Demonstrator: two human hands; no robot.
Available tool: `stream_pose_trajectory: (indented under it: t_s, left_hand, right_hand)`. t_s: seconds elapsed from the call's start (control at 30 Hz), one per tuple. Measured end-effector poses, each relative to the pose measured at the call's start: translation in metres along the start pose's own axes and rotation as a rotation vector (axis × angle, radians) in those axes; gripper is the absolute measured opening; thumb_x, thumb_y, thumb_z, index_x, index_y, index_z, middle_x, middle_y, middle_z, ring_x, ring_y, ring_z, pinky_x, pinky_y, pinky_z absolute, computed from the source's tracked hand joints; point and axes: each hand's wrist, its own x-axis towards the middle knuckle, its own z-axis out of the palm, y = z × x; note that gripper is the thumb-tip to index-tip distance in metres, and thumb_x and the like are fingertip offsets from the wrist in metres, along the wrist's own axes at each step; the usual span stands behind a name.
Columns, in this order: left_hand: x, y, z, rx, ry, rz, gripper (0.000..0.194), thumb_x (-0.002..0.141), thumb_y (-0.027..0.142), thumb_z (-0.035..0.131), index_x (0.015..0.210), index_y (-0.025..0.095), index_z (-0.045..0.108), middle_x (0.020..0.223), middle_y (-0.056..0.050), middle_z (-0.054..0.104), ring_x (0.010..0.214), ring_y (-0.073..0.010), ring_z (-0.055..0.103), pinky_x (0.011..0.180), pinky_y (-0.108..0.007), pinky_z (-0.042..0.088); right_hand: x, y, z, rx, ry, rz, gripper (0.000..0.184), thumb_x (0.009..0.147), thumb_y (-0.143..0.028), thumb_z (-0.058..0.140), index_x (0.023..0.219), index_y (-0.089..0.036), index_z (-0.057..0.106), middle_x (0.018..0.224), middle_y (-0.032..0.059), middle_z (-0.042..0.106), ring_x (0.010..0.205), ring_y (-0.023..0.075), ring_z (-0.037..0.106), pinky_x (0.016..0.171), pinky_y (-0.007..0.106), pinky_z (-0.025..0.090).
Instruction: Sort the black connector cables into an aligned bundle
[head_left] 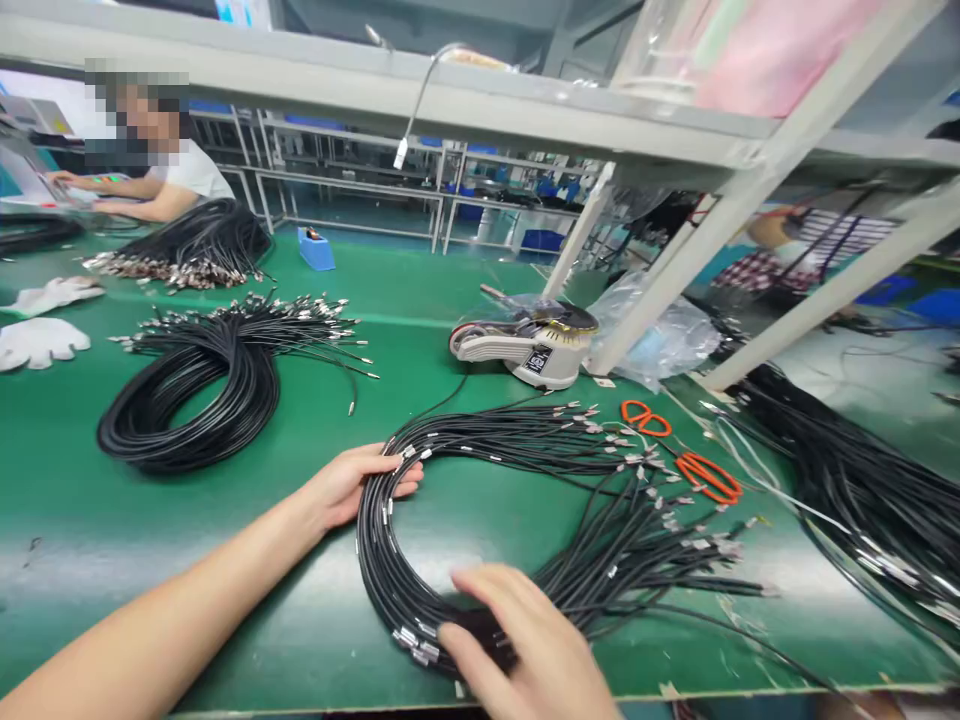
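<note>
Your left hand (352,487) is closed around the upper curve of the black cable bundle (379,555), gripping it. Your right hand (525,640) is cupped over the bundle's lower curve, fingers on top; can't tell if it's fully closed. The bundle lies looped on the green workbench mat (300,620) between your hands, metal-tipped ends fanning out to the right. Just past those ends sit orange-handled scissors (709,477). Electric tape dispenser (529,345) stands beyond the bundle, near a clear plastic bag (656,330). Another black cable coil (255,390) lies to your left, white gloves (45,340) beyond it. A big black cable pile (847,480) sits at the right. Further up on the left, a co-worker's hand (67,180) rests at the far end of the bench.
</note>
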Motion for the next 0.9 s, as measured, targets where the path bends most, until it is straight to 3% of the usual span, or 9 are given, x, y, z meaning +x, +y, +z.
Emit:
stream_pose_trajectory:
  t_s: [0.07, 0.2, 0.3, 0.37, 0.47, 0.6, 0.8, 0.9]
  left_hand:
    - [-0.002, -0.001, 0.003, -0.019, 0.008, 0.032, 0.017, 0.075, 0.006, 0.056, 0.091, 0.003, 0.061, 0.094, -0.017, 0.067, 0.09, -0.0235, 0.063, 0.086, -0.034, 0.05]
    - [-0.013, 0.004, 0.005, -0.092, -0.071, 0.013, 0.024, 0.082, 0.019, 0.051, 0.1, 0.006, 0.06, 0.106, -0.015, 0.064, 0.103, -0.0271, 0.057, 0.094, -0.043, 0.043]
    - [-0.022, 0.006, 0.004, -0.08, -0.226, -0.137, 0.035, 0.084, 0.032, 0.049, 0.106, 0.006, 0.057, 0.111, -0.017, 0.061, 0.103, -0.0314, 0.057, 0.093, -0.05, 0.039]
    - [-0.025, 0.003, 0.003, -0.002, -0.27, -0.217, 0.041, 0.082, 0.037, 0.051, 0.106, 0.004, 0.056, 0.104, -0.02, 0.064, 0.095, -0.0323, 0.061, 0.091, -0.051, 0.04]
    - [-0.026, -0.004, -0.001, 0.085, -0.206, -0.207, 0.033, 0.078, 0.028, 0.059, 0.103, 0.007, 0.056, 0.092, -0.018, 0.068, 0.085, -0.0293, 0.064, 0.088, -0.05, 0.041]
    - [-0.031, -0.008, -0.01, 0.132, -0.155, -0.176, 0.028, 0.072, 0.013, 0.063, 0.099, 0.006, 0.058, 0.094, -0.018, 0.067, 0.085, -0.0262, 0.064, 0.087, -0.046, 0.043]
    - [-0.036, -0.007, -0.017, 0.102, -0.176, -0.137, 0.035, 0.069, 0.009, 0.063, 0.103, 0.005, 0.059, 0.097, -0.019, 0.066, 0.087, -0.0268, 0.063, 0.086, -0.044, 0.044]
    - [-0.034, -0.008, -0.017, 0.097, -0.178, -0.147, 0.035, 0.067, 0.009, 0.065, 0.102, 0.006, 0.059, 0.091, -0.018, 0.067, 0.081, -0.0262, 0.065, 0.084, -0.045, 0.045]
  right_hand:
    - [0.023, -0.016, 0.022, -0.117, -0.028, -0.054, 0.034, 0.071, -0.033, 0.063, 0.102, -0.02, 0.06, 0.098, 0.0071, 0.062, 0.09, 0.0231, 0.055, 0.08, 0.032, 0.041]
    - [0.043, -0.023, 0.039, -0.212, -0.095, -0.067, 0.009, 0.073, -0.028, 0.061, 0.074, -0.02, 0.059, 0.076, 0.0005, 0.06, 0.073, 0.0166, 0.055, 0.065, 0.026, 0.039]
    - [0.04, -0.02, 0.038, -0.192, 0.006, -0.057, 0.005, 0.074, -0.023, 0.057, 0.073, -0.018, 0.056, 0.075, 0.0006, 0.06, 0.072, 0.0153, 0.054, 0.064, 0.024, 0.038]
    - [0.038, -0.019, 0.037, -0.171, 0.082, -0.059, 0.004, 0.076, -0.021, 0.055, 0.076, -0.017, 0.057, 0.077, 0.0018, 0.06, 0.074, 0.0157, 0.054, 0.066, 0.025, 0.037]
    - [0.038, -0.018, 0.037, -0.123, 0.052, -0.064, 0.007, 0.075, -0.022, 0.058, 0.08, -0.019, 0.06, 0.08, 0.0014, 0.061, 0.077, 0.016, 0.054, 0.068, 0.024, 0.037]
    - [0.04, -0.015, 0.035, 0.055, -0.062, -0.01, 0.01, 0.077, -0.028, 0.059, 0.084, -0.022, 0.063, 0.079, -0.0007, 0.06, 0.074, 0.013, 0.054, 0.067, 0.021, 0.039]
    - [0.045, -0.015, 0.029, 0.08, -0.117, 0.021, 0.019, 0.083, -0.022, 0.049, 0.071, -0.019, 0.064, 0.07, -0.0005, 0.06, 0.066, 0.0116, 0.053, 0.063, 0.02, 0.038]
    - [0.043, -0.015, 0.022, 0.134, -0.063, 0.062, 0.024, 0.086, -0.026, 0.045, 0.07, -0.019, 0.062, 0.071, -0.0001, 0.06, 0.068, 0.0123, 0.053, 0.064, 0.021, 0.039]
